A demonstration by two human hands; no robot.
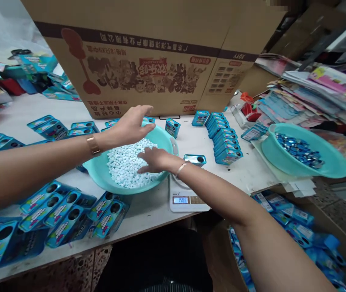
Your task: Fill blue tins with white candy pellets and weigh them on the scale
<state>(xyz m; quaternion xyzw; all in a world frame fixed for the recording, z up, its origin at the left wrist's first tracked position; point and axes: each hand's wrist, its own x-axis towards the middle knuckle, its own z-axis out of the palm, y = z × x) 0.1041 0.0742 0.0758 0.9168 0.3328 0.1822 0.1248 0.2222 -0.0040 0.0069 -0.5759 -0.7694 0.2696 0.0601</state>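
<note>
A turquoise basin (95,178) holds a heap of small white pellets (124,170). My right hand (154,160) reaches into it with fingers spread, its fingertips at the pellets. Above the basin's far left side hovers my left hand (132,126), thumb apart from the other fingers, with nothing visible in it. Just right of the basin is a white digital scale (188,202) with a lit display, partly covered by my right forearm. One blue tin (195,159) with a dark round opening stands on or just behind the scale; my arm hides which.
Several blue tins (66,213) stand in groups at the left, and a row of tins (226,142) lines the right. A large carton (161,40) blocks the back. Another turquoise basin (272,150) holds shiny blue pieces. A box of blue packages (300,235) sits lower right.
</note>
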